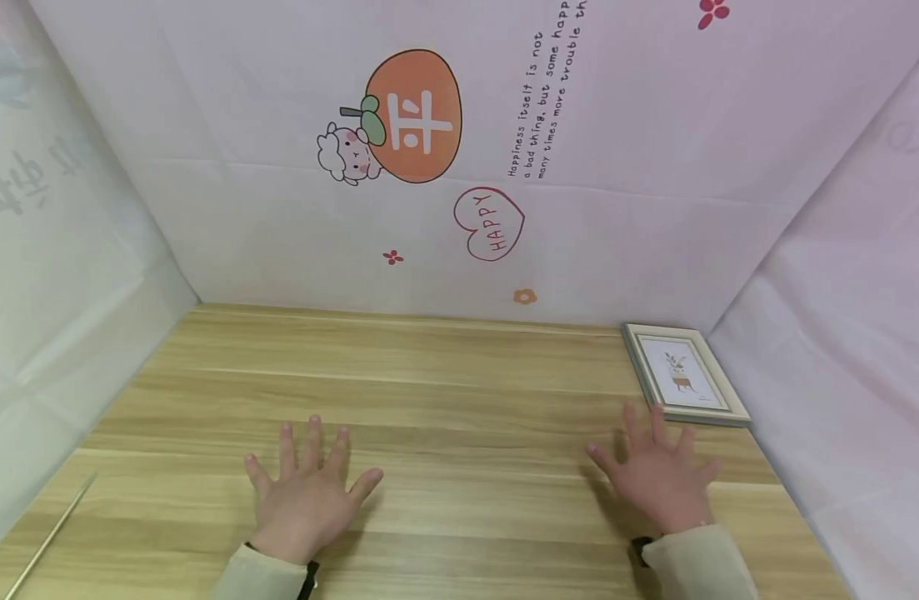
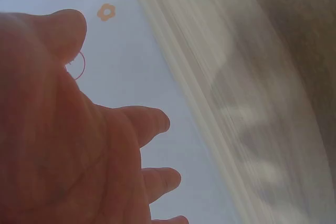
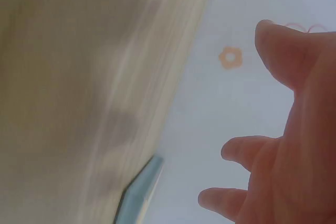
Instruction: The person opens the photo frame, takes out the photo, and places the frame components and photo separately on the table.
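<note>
Over the left half of the wooden table point(image 1: 429, 383), my left hand point(image 1: 305, 504) is spread, palm down, and holds nothing. My right hand point(image 1: 657, 479), slightly blurred, is spread the same way over the right half, its fingertips close to the lower edge of a picture frame point(image 1: 736, 408). The frame has a cream border and a plant drawing, and lies flat at the back right. In the left wrist view the left palm point(image 2: 63, 145) faces a shadow on the tabletop. The right wrist view shows the right hand point(image 3: 294, 129) beyond a grey-blue corner of the picture frame point(image 3: 137, 195).
A thin light-coloured rod point(image 1: 50, 537) lies near the table's left edge. Printed white cloth point(image 1: 279, 242) hangs behind the table, with more white cloth at the left side point(image 1: 69, 292) and the right side point(image 1: 841, 333).
</note>
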The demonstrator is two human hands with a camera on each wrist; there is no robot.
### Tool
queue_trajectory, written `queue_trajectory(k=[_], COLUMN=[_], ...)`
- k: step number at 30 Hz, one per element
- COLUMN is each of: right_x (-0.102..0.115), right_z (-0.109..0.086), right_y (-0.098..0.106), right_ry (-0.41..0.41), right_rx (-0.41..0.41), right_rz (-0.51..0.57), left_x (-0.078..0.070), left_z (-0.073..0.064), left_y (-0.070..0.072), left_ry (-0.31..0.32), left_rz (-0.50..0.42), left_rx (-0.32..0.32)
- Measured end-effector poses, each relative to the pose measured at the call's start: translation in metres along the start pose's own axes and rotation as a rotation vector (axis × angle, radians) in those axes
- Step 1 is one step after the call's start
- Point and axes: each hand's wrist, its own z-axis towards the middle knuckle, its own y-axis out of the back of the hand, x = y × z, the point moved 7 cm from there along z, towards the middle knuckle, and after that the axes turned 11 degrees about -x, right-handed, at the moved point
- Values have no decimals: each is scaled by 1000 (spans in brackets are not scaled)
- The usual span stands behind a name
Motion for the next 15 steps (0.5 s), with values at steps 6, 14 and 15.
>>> queue_trajectory(k=[6, 14, 15], right_x=[-11, -43, -48], right_z=[5, 25, 28], right_y=[3, -1, -1], right_ry=[-3, 1, 2], right_rx=[-6, -68, -76], right_rz=[19, 19, 24], left_x=[1, 1, 1], left_z=[-3, -2, -2], left_y=[-1, -1, -1], left_ry=[-1, -9, -10], left_rz=[3, 1, 0], left_rx=[15, 8, 6])
